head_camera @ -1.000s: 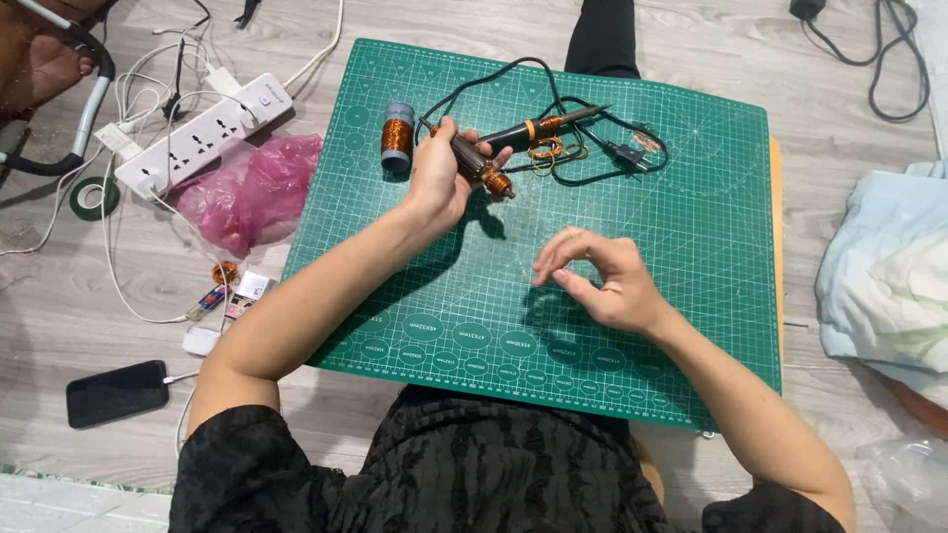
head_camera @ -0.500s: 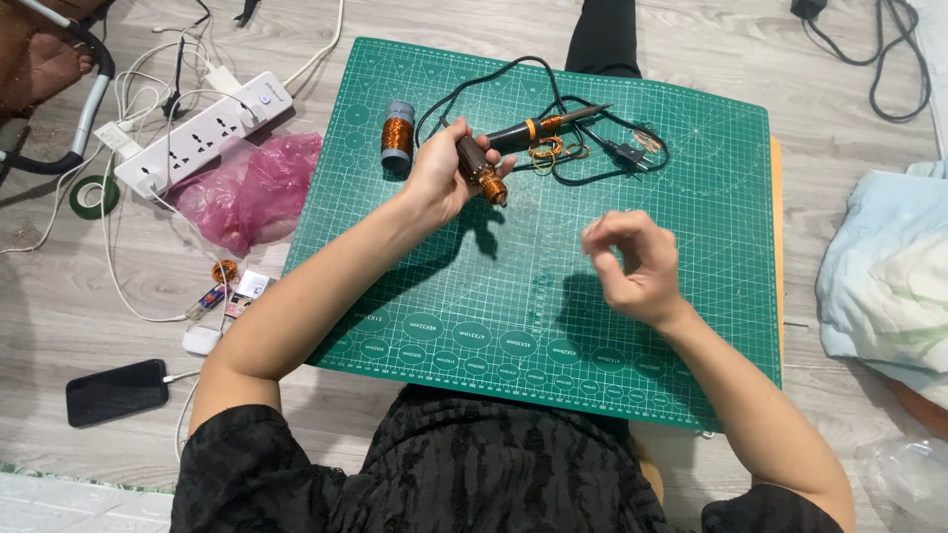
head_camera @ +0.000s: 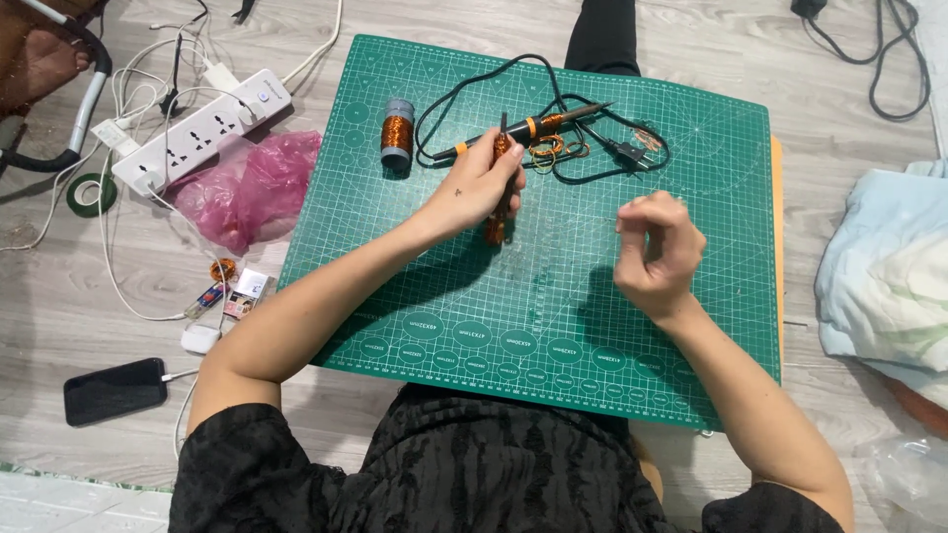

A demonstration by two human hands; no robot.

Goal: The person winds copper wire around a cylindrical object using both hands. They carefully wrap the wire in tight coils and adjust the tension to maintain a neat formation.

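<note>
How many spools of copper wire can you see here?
3. One spool stands upright on the green mat, a small one lies on the floor left of the mat, and the left hand holds a wound rod.

Upright copper-wound rod (head_camera: 497, 202) on green mat (head_camera: 691, 326)

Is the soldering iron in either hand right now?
No: the soldering iron lies on the green cutting mat, while the left hand grips a copper-wound rod.
</note>
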